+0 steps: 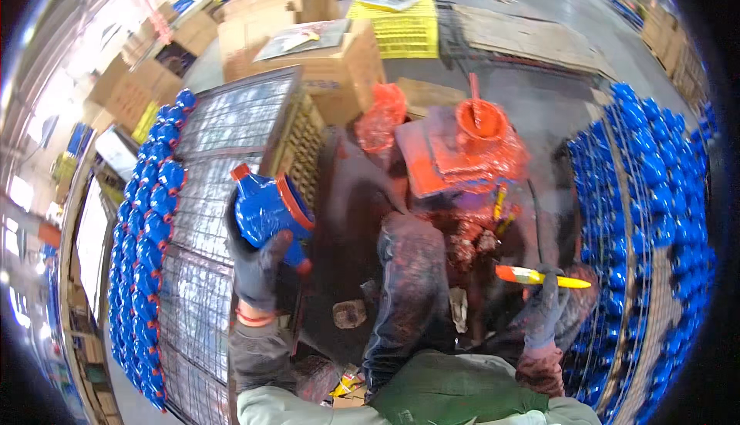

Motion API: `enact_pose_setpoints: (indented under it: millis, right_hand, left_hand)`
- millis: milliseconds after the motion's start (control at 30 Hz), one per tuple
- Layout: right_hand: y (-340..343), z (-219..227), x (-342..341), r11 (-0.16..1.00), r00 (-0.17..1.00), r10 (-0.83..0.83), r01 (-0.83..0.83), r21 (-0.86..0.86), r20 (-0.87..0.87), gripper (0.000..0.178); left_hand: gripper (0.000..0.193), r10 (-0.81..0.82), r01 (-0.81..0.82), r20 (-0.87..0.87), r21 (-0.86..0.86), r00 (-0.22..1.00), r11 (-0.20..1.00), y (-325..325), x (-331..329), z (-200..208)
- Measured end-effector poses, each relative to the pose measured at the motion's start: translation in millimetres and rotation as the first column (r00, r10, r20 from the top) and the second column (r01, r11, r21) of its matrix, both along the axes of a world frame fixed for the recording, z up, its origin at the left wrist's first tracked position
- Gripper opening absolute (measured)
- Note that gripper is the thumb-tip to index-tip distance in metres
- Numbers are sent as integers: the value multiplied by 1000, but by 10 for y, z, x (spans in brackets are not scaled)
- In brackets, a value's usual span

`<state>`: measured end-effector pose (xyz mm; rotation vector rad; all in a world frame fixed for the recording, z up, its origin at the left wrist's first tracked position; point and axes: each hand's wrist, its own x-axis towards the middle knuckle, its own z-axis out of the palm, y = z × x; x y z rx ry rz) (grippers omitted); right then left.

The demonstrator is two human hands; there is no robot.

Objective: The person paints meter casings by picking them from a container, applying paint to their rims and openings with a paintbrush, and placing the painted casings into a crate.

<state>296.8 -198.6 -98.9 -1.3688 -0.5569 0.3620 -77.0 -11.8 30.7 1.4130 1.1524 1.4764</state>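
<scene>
My left hand [258, 274], in a dark glove, grips a shiny blue valve body [266, 210] with orange-red rims round its openings. It is held tilted beside the wire rack, its wide opening facing right. In my gloved right hand [546, 309] is a yellow-handled paintbrush [572, 282], its red end pointing left and well apart from the valve body. Between the hands and farther off, a red-smeared pot [484, 133] with a red stick [474, 89] in it sits on a red-coated block [432, 163].
Blue valve bodies [150, 247] line the left rack [202, 163]; many more blue ones [655, 170] are stacked at right. Cardboard boxes [331, 74] and a yellow crate [401, 28] stand beyond. Red crumpled plastic [381, 116] lies by the pot. My knee [408, 271] occupies the middle.
</scene>
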Motion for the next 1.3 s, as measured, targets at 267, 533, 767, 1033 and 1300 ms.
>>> enact_pose_setpoints:
  millis: [267, 533, 767, 1033, 1300]
  right_hand:
    - [352, -23, 2, 976, 957, 175, -199, -84, -232, 24]
    - [551, -256, 52, 933, 944, 259, -300, -198, -206, 23]
    - [613, -831, 74, 877, 960, 172, -251, -409, -221, 21]
    - [874, -833, -119, 824, 908, 181, -349, -446, -377, 17]
    - [365, -388, 3, 920, 939, 198, -277, -279, -282, 21]
  left_hand:
    - [97, 374, -394, -786, 183, 492, 901, 966, -1745, -98]
    - [83, 395, -589, -885, 186, 248, 786, 2486, -2424, -363]
    - [83, 139, -777, -978, 209, -157, 594, 3564, -2560, -351]
    - [76, 21, -761, -847, 488, -531, 427, 3888, -2948, -630]
    - [58, 164, -179, -920, 105, 356, 978, 2941, -2088, -1631]
